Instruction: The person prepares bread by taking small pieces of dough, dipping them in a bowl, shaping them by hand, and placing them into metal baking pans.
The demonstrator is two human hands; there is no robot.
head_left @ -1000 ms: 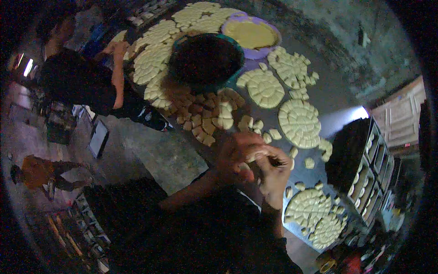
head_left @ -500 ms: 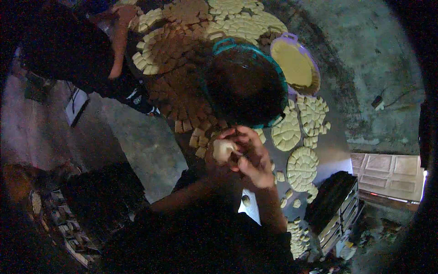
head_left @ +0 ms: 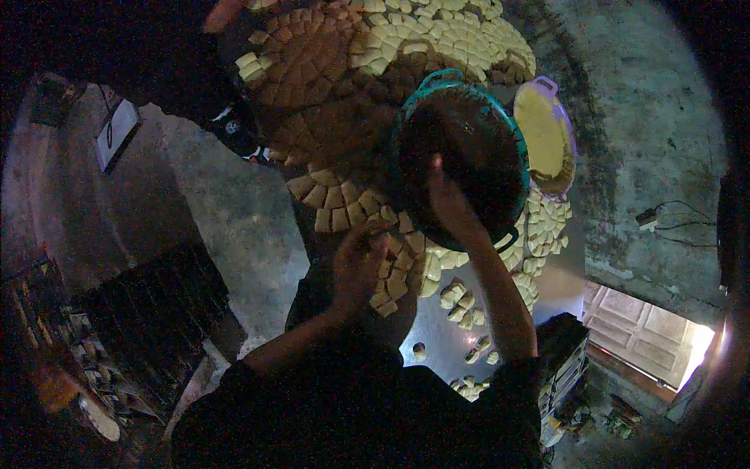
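My right hand (head_left: 451, 205) reaches over the near rim into a deep teal basin (head_left: 512, 125) with dark contents. Shadow blurs its fingertips, so I cannot tell whether they grip anything. Lower and to the left, my left hand (head_left: 355, 258) is low over the near edge of the dough pieces. Its fingers look curled, but what they hold, if anything, is lost in the gloom. Right beside it lie small cut dough pieces (head_left: 397, 270), tan in the shade. More flattened dough pieces (head_left: 320, 199) spread in rounds past the left hand.
A lilac basin (head_left: 568, 133) of yellowish mixture stands right of the teal one. Pale dough pieces (head_left: 445, 39) cover the far table; smaller lumps (head_left: 461, 305) dot the bare metal tabletop (head_left: 437, 332). Another person's dark-clothed body (head_left: 156, 62) is at upper left. Dark racks stand either side.
My hands were together around a pale dough lump; now they are apart. The right went up into the teal basin, the left moved slightly left toward the dough pieces. The view has shifted.
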